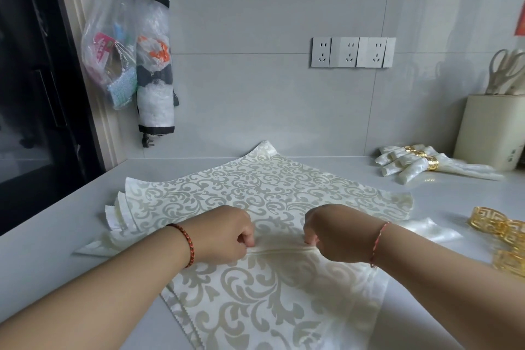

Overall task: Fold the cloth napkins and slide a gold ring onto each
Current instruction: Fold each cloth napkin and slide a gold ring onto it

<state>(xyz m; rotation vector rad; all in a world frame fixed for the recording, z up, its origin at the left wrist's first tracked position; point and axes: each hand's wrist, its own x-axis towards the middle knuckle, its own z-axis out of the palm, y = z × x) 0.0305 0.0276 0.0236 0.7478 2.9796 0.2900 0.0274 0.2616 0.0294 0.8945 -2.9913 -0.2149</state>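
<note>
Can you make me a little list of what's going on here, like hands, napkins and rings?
left hand: pinches a raised fold in the top napkin
right hand: pinches the same fold, further right
top napkin: cream damask, spread open on a stack of more napkins
finished napkins: rolled, gold rings on, far right by the knife block
loose gold rings: at the right edge of the counter
done so far: several ringed; this one not yet folded

Both hands, left hand point(227, 231) & right hand point(335, 231), pinch top napkin point(272, 187) mid-fold on counter point(56, 250).
</note>
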